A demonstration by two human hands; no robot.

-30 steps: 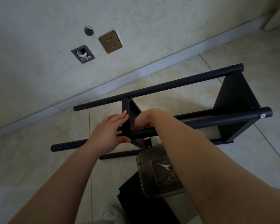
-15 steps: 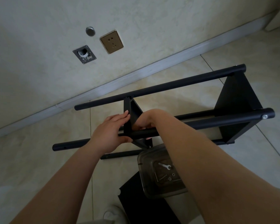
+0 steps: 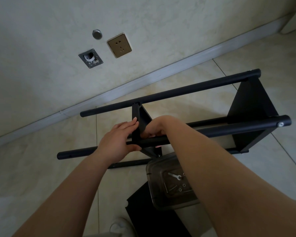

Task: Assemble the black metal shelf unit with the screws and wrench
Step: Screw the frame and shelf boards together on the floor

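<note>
The black shelf frame lies on its side on the tiled floor, with an end shelf panel [image 3: 251, 106] at the right. The near pole [image 3: 229, 130] has a silver screw [image 3: 280, 124] at its right end. My left hand [image 3: 118, 141] holds the middle shelf panel [image 3: 140, 122], fingers straight along its left face and thumb under the near pole. My right hand [image 3: 154, 129] curls its fingers round the near pole right beside that panel; whatever is under the fingertips is hidden. A small wrench [image 3: 174, 176] and loose washers [image 3: 182, 187] lie in a clear plastic box [image 3: 154, 183].
The far pole [image 3: 178, 90] runs along the skirting board. A spare black panel [image 3: 152, 221] lies on the floor under the box, and my shoe [image 3: 120, 226] is beside it. The wall holds a socket [image 3: 119, 45] and an open junction plate [image 3: 90, 58].
Both hands stay at the joint of the middle panel and the near pole. Only the view has drifted slightly.
</note>
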